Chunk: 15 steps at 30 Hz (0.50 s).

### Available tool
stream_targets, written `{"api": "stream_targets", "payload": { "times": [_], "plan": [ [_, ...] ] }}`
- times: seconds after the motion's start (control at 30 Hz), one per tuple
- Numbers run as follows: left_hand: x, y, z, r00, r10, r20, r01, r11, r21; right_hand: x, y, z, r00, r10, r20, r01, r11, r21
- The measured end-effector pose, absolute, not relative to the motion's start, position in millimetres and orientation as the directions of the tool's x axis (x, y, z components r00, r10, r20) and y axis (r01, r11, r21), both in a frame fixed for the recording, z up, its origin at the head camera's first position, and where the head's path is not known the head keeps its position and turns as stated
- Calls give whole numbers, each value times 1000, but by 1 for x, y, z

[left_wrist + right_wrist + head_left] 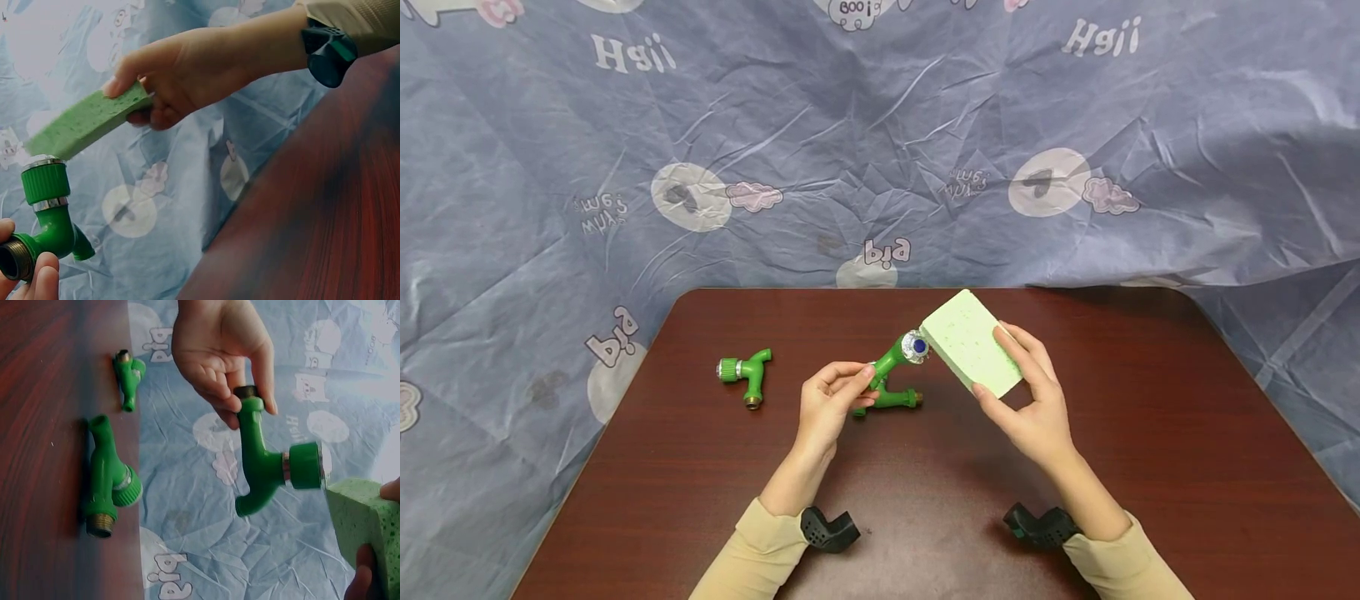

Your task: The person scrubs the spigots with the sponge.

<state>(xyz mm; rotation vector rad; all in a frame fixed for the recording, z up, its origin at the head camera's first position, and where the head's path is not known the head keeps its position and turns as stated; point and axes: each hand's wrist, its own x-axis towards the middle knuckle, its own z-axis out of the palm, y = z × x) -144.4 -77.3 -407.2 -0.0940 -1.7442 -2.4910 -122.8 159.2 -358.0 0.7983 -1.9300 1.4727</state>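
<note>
My left hand (829,404) pinches a green plastic tap (261,465) by its dark threaded end, holding it above the table. The tap's round knob, silver-rimmed with a blue centre, faces up toward me in the head view. My right hand (1039,410) grips a thick pale-green sponge (972,340), thumb on one side and fingers on the other. In the left wrist view, one end of the sponge meets the top of the knob. From the right wrist, the sponge's corner appears right at the knob's face.
Two more green taps lie on the dark red-brown table (1112,433): one tap (751,372) at the left and another tap (898,399) just behind the left hand, partly covered in the head view. A crumpled blue-grey printed cloth (880,133) hangs behind the table.
</note>
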Motion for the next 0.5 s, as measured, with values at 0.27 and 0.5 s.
{"api": "stream_targets", "payload": {
  "times": [0.27,0.5],
  "plan": [
    [-144,-77,-408,-993,-54,108,120,-351,929,-123,157,-359,-608,-205,767,-794,148,-590],
    [-146,-78,-408,-990,-102,93,127,-408,904,-122,156,-360,-558,-277,782,-827,110,-551]
  ]
}}
